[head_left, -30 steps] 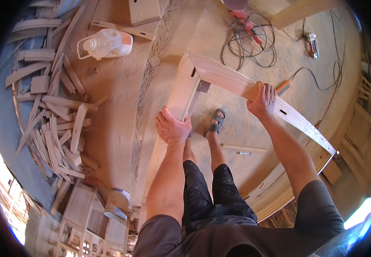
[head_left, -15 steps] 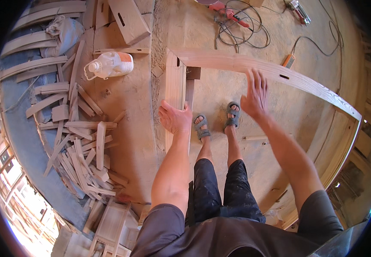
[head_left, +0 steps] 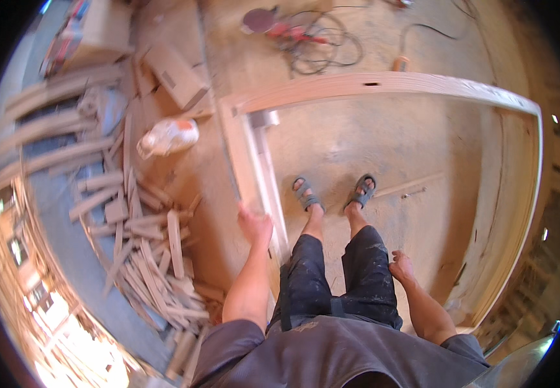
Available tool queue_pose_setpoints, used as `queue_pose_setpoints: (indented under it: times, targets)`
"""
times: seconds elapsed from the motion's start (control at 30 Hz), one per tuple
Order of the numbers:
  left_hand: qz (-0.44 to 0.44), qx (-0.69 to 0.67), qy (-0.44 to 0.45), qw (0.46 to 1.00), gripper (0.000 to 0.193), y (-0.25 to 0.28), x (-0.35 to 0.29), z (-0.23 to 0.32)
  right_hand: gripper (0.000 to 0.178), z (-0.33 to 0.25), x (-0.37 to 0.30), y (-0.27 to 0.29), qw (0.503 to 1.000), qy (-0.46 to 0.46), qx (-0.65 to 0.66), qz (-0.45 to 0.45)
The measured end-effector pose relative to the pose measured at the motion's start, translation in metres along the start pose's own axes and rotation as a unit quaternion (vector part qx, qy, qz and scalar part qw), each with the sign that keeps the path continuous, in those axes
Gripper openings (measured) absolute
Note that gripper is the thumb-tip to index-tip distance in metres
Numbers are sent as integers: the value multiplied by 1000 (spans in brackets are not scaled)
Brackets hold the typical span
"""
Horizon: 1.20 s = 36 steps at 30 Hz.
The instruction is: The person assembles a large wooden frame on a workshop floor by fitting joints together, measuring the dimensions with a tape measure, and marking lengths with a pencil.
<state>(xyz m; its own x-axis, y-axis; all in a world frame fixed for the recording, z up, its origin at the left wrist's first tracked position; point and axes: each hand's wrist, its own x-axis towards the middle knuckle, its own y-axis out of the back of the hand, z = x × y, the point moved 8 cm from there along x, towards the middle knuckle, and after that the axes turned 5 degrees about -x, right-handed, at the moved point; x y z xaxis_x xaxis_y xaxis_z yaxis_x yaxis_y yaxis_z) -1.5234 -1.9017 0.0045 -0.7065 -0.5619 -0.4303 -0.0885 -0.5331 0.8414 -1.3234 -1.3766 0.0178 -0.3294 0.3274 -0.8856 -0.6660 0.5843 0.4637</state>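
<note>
A large pale wooden frame [head_left: 332, 87] surrounds my feet, its far rail slotted and curved by the lens. My left hand [head_left: 255, 227] is closed around the frame's left rail, a little left of my knee. Beside my right thigh, apart from the frame, my right hand [head_left: 402, 266] hangs with its fingers loosely curled and nothing seen in them. A small wood block [head_left: 266, 118] sits inside the far left corner.
Wood offcuts [head_left: 157, 271] lie heaped at the left, near a white plastic jug [head_left: 169, 137]. Beyond the far rail lie a red power tool with a round disc [head_left: 259, 21] and coiled black cable [head_left: 325, 48]. A thin stick [head_left: 409, 185] rests by my right foot.
My right hand has left the far rail and dropped back beside my thigh, its fingers curling. My left hand has slid nearer along the left rail. The view has shifted and turned.
</note>
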Motion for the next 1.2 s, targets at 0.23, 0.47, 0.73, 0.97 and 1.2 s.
queue_pose_setpoints:
  times: [0.23,0.47,0.73,0.97,1.2]
  targets:
    - [-38,119,-54,991,93,-16,-79,-13,53,27,-13,-2,975,-2,219,38]
    - [-235,48,-117,964,83,-76,-148,77,55,87,-32,-5,928,38,363,71]
    - [-322,115,-248,907,75,-65,-266,235,47,288,-85,-30,914,-130,372,98]
    - [-300,153,-283,898,73,-76,-258,270,43,366,-116,-54,896,-193,373,142]
    - [-320,191,-211,903,77,-114,-245,273,40,346,-90,-2,914,-166,362,83]
